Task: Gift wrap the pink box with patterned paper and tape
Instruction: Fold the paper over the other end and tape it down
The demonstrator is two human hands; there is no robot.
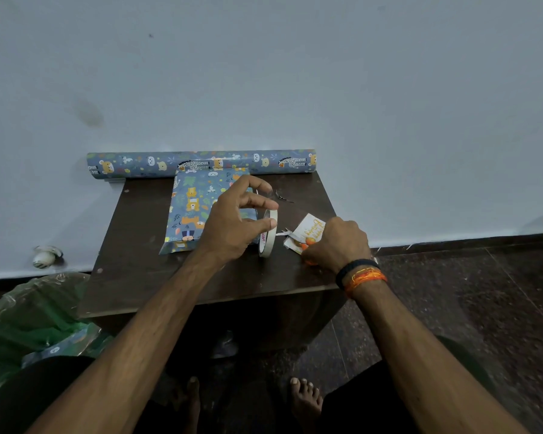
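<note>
Down at the bottom of the frame you've got your bare feet [306,399] on the dark speckled floor [467,308], and a crumpled green plastic bag [29,321] sits lower left beside the worktop [145,245]. Your left hand [232,223] is just left of center, and its grip is on the tape roll [268,234]: thumb and fingertips pinch the rim so the roll stands on edge on the dark wood, the other fingers curled loosely above it. A short strip of tape runs right from the roll toward your right hand [339,242], which has wristbands [361,274] on it. That hand is knuckles-up and curled around something orange on top of a small white card [308,230] with yellow lettering. Can't tell what the orange thing is, the hand hides most of it. The box [192,211] is already covered in the blue animal-print paper and lies flat, partly under your left hand, center of the frame. Right behind it, against the pale wall [264,73], the paper roll [201,162] lies across the worktop's far edge, touching the box's back end.
</note>
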